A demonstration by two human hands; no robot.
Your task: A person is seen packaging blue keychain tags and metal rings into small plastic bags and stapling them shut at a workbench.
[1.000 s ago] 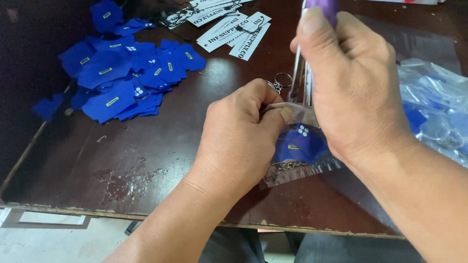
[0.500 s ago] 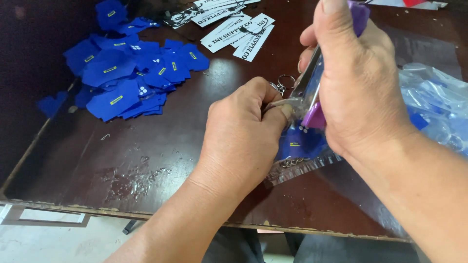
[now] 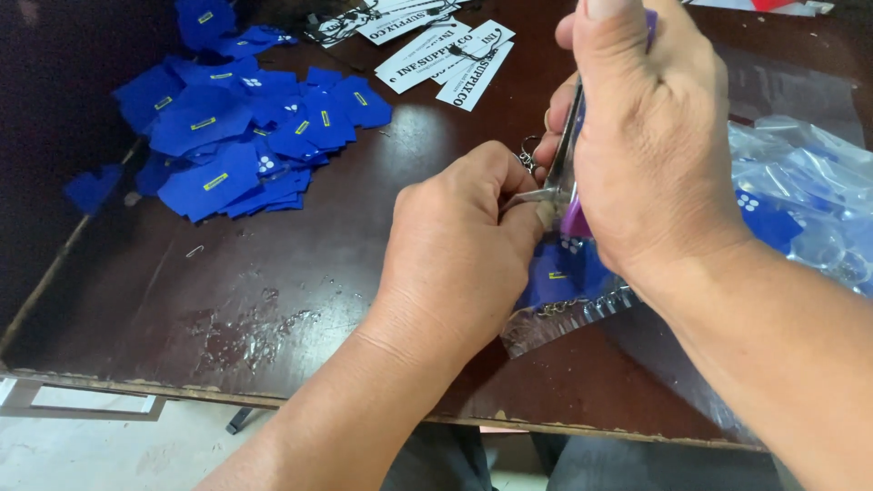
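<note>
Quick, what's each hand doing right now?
Left hand: closed, pinching something small at the tool's tip; what, I cannot tell.
Right hand: closed on the purple-handled metal tool.

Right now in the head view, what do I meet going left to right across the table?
Pile of blue fabric pieces → white printed tags → left hand → metal pliers → right hand → clear plastic bags.

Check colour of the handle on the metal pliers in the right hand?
Purple handle on the metal pliers, gripped by the right hand; head view.
</note>
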